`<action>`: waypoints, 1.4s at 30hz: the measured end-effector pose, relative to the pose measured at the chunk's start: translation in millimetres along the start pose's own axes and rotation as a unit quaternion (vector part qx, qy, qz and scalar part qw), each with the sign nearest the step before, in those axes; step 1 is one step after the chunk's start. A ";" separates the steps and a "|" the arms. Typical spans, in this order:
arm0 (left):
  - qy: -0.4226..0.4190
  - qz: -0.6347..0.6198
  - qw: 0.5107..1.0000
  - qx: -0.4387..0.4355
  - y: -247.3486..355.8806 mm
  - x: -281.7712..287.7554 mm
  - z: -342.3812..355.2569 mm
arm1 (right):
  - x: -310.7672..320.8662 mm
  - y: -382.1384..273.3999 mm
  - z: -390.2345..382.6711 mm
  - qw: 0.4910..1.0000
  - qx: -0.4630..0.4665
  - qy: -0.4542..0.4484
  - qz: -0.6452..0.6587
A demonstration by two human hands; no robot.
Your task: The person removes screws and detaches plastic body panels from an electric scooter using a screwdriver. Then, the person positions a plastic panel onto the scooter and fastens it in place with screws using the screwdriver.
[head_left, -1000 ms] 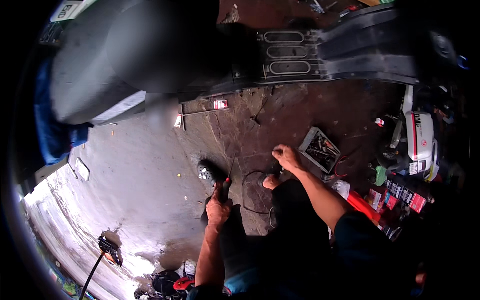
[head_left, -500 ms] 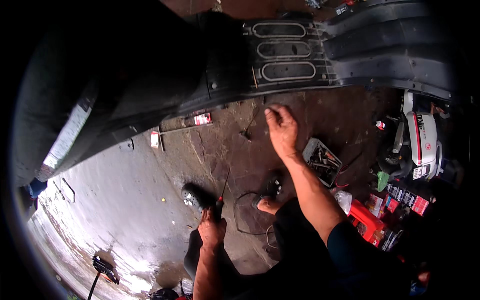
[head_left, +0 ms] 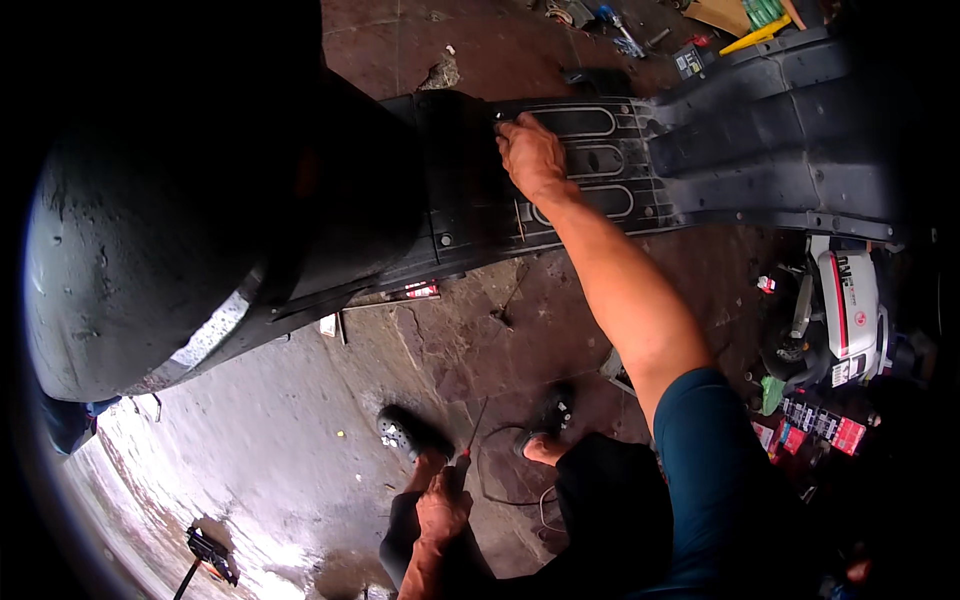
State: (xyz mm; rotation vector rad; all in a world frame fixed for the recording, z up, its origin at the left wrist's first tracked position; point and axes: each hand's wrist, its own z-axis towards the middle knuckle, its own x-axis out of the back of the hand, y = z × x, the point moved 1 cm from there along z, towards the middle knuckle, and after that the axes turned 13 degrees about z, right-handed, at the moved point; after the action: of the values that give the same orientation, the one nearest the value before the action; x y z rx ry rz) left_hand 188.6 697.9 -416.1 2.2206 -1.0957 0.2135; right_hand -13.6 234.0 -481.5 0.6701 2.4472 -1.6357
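Observation:
My left hand [head_left: 443,508] is low in the view, in front of my knees, closed around the dark handle of a screwdriver [head_left: 464,462]. Its long thin shaft points up and away over the floor. My right hand [head_left: 533,158] is stretched far forward over a black ribbed plastic floor panel [head_left: 594,160], at the panel's far left corner. The fingers are bent together beside a small bright fastener [head_left: 499,116]; whatever they pinch, if anything, is hidden. A similar round fastener [head_left: 446,240] sits at the near left corner. A thin stick-like piece [head_left: 520,219] lies on the panel.
A big dark curved body panel [head_left: 130,290] fills the left. Grey moulded plastic [head_left: 740,150] continues to the right. A white vehicle part with a red stripe [head_left: 848,300] and red boxes [head_left: 848,436] stand at the right. Cable [head_left: 482,480] loops on the floor between my feet.
My right hand has moved forward and left, from above the floor onto the far corner of the black panel. The left hand keeps its hold on the screwdriver. The view has shifted forward.

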 end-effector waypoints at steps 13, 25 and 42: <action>0.077 -0.343 0.935 0.036 -48.8 -18.4 -42.1 | -27.6 -10.1 -17.3 0.655 0.201 -0.045 -0.727; 0.024 -0.150 0.988 0.000 17.9 47.6 -54.8 | -22.9 -22.0 -23.8 0.689 0.194 -0.023 -0.698; 0.108 -0.328 0.931 -0.118 74.2 90.6 -81.4 | 28.4 -85.1 -215.1 0.997 -0.058 -0.014 -0.042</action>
State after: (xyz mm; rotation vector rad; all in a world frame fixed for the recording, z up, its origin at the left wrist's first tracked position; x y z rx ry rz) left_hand 200.8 655.6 -280.5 2.1488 -0.2092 0.0297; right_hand -45.0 409.5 -331.3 0.5307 2.5588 -1.5060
